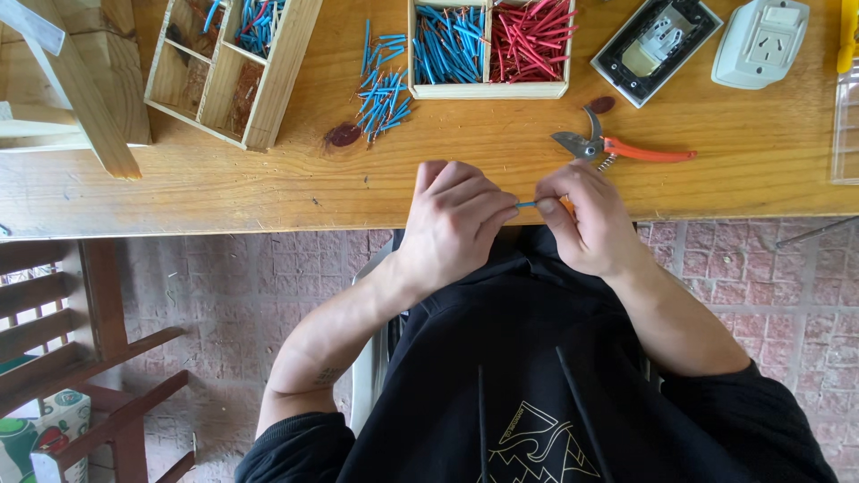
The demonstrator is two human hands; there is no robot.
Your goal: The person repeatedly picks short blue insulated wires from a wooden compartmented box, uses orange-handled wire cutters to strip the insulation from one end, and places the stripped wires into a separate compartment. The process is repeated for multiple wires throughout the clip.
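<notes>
Big wooden table (224,179) with a divided tray (488,88) of blue and red wire bits up top, probably sorted for easy grabbing. Orange-handled cutters (617,148) sit close by. At the edge, left hand (452,224) and right hand (591,219) both pinch one short blue wire piece (527,205) between closed fingertips.
</notes>
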